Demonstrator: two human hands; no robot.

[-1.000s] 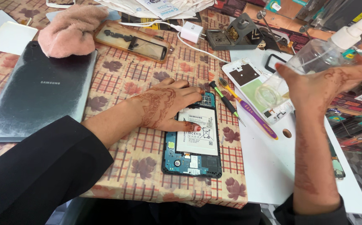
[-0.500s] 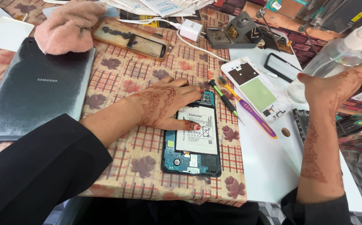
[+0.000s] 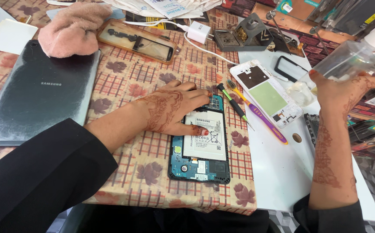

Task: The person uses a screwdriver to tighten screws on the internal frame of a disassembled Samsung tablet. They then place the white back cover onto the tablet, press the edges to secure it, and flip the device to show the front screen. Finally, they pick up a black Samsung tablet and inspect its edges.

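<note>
Leftmost, a dark tablet (image 3: 36,92) lies face down on the patterned cloth (image 3: 122,86), w/ a pink cloth bundle (image 3: 73,28) at its top edge. Next, the left hand (image 3: 172,108) rests flat, fingers spread, on the opened phone (image 3: 200,140), thumb touching its white battery (image 3: 204,133); phone sits near the table's front edge. Just right lie a green-tipped screwdriver (image 3: 235,103) and a purple pry tool (image 3: 261,116), then a white phone frame (image 3: 267,92). Far right, the right hand (image 3: 347,90) is raised, fingers clamped round a clear spray bottle (image 3: 347,62).
</note>
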